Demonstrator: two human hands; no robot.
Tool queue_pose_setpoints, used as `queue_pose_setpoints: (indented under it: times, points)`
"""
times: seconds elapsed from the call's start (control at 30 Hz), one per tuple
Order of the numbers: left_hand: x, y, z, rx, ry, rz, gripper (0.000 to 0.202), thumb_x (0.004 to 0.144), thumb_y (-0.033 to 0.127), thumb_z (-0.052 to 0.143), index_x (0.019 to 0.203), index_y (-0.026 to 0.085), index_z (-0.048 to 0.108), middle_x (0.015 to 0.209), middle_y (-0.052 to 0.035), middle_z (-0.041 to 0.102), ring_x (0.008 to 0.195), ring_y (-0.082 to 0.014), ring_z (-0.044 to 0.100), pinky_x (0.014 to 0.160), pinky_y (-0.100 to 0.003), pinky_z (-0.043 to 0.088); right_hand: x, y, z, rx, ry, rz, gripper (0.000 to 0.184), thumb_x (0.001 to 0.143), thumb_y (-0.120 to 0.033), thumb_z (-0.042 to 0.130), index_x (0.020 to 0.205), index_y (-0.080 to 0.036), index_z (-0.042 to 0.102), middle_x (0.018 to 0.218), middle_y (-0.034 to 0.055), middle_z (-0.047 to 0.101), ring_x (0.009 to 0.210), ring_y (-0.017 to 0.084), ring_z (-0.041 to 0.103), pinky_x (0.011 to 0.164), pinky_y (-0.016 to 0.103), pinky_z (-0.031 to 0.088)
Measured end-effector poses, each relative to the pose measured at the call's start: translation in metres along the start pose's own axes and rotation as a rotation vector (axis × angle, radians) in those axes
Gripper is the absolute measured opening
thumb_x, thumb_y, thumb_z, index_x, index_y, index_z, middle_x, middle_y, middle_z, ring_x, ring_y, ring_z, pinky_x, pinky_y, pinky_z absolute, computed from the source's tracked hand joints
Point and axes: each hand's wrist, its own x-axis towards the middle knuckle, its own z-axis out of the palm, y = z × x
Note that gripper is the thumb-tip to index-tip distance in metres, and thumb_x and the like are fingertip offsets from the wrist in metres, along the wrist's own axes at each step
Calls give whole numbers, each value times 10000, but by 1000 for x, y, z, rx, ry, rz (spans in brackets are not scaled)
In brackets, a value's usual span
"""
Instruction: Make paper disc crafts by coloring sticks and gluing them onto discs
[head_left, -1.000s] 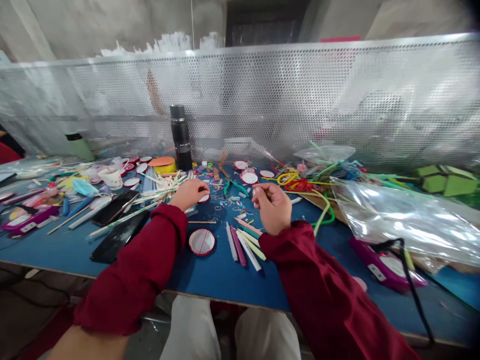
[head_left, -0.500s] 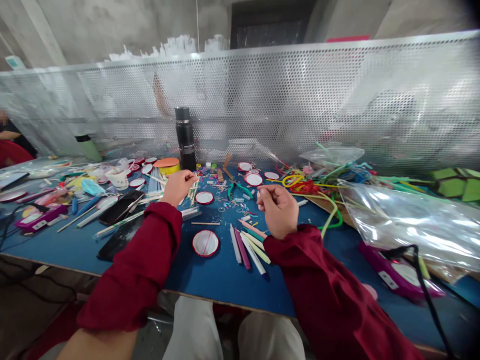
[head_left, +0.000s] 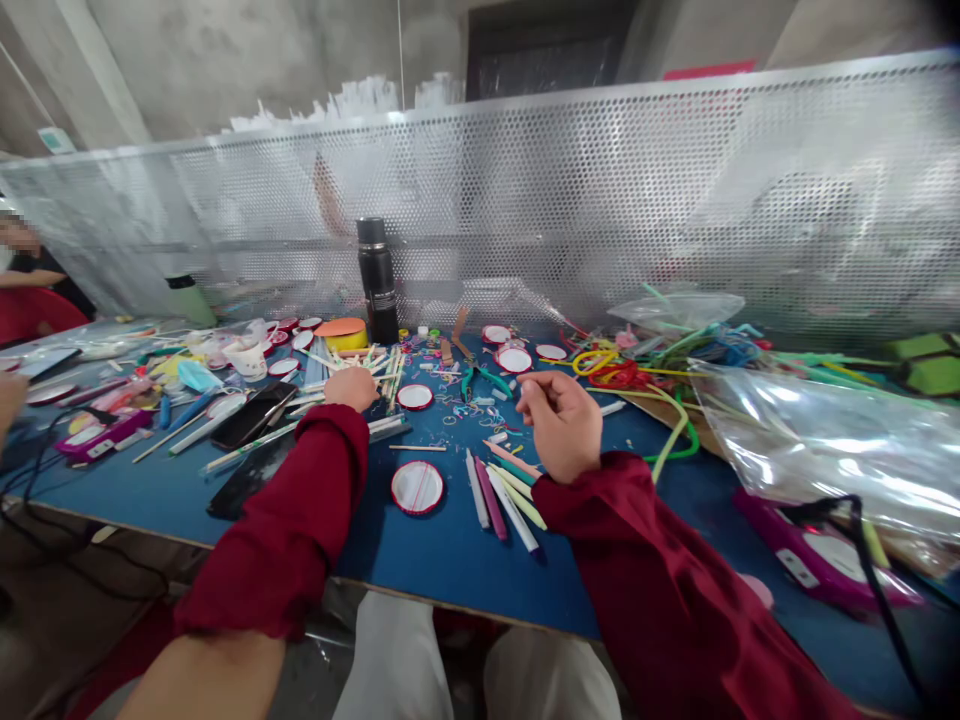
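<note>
My left hand (head_left: 351,388) reaches forward over a heap of thin pale sticks (head_left: 375,362), knuckles toward me, fingers curled down out of sight. My right hand (head_left: 559,422) hovers above the blue table (head_left: 442,545) with fingers pinched together; whatever is in the pinch is too small to make out. A red-rimmed white disc (head_left: 417,487) lies between my forearms. Several coloured sticks (head_left: 504,493) lie side by side under my right wrist. Another red-rimmed disc (head_left: 415,397) sits just right of my left hand.
A black flask (head_left: 377,282) stands at the back by a perforated metal screen (head_left: 600,200). Two dark phones (head_left: 251,415) lie left, green pliers (head_left: 480,378) at the middle, coloured tubing (head_left: 637,365) and clear plastic bags (head_left: 832,440) right. Another person sits at far left.
My left hand has moved from the red-rimmed disc leftward and forward onto the heap of sticks. My right hand has hardly moved. The view has shifted slightly left.
</note>
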Motion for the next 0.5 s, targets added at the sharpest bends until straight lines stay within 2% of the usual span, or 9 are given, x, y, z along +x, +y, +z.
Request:
queue_pose_setpoints:
  times: [0.07,0.17,0.37,0.5]
  points:
    - [0,5,6,47,19,-53,315,847,221,615,1074,98,796,1210,-258,742,1174,-378,690,971,-420,531,0,0,0,5,-1,3,197,872,-372,607,884,-187,675,603,-33,602,468,105,502,473,244,402]
    - [1,8,11,89,24,-107,380,896,205,534,1178,83,758,1267,-271,717,1193,-379,689,976,-436,542,0,0,0,1,-7,5,195,874,-366,603,883,-185,676,603,-31,602,478,105,507,484,243,406]
    - [4,7,14,121,27,-146,405,931,215,467,1179,84,759,1282,-275,709,1192,-381,694,969,-451,552,0,0,0,10,4,-9,187,875,-361,613,890,-186,678,607,-29,608,478,106,508,485,241,415]
    - [3,9,13,113,9,-133,413,905,218,488,1178,81,765,1262,-283,718,1176,-380,702,944,-429,557,0,0,1,18,16,-23,183,885,-361,612,901,-190,675,617,-30,611,485,107,510,488,242,418]
